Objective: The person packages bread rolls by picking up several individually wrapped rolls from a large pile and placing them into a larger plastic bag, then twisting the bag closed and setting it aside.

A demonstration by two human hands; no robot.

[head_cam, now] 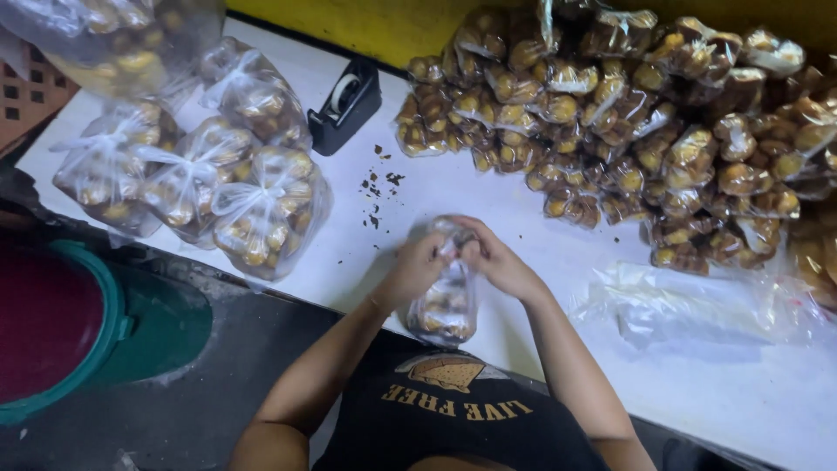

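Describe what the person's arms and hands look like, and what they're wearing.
Both arms are bare from the shoulder down: no sleeves, gloves, watch or bracelets show. The left hand and right hand are bare too, and no rings can be made out. The person wears a black sleeveless top with a yellowish printed picture and lettering.

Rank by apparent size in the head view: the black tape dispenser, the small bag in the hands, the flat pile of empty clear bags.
1. Flat pile of empty clear bags, largest.
2. Small bag and black tape dispenser look alike; the bag is nearer the camera, so unsure.

White table, yellow wall, grey floor.
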